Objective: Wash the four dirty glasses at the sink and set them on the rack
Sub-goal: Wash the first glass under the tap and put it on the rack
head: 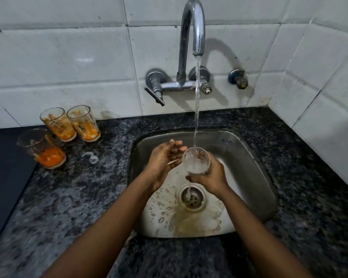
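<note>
My right hand (pixel 211 177) grips a clear glass (pixel 196 160) over the steel sink (pixel 249 157), mouth tilted up under the running stream from the tap (pixel 197 27). Water fills the glass and spills down toward the drain (pixel 192 198). My left hand (pixel 164 159) is beside the glass on its left, fingers straight and relaxed, holding nothing. Three dirty glasses smeared with orange residue stand on the counter to the left: one near the front (pixel 43 148) and two behind it (pixel 58 124) (pixel 84 123).
The dark speckled granite counter (pixel 84 193) surrounds the sink. A black surface (pixel 6 173) lies at the far left. White tiled walls (pixel 68 57) rise behind and at the right. The tap lever (pixel 155 95) and a second valve (pixel 238 79) project from the wall.
</note>
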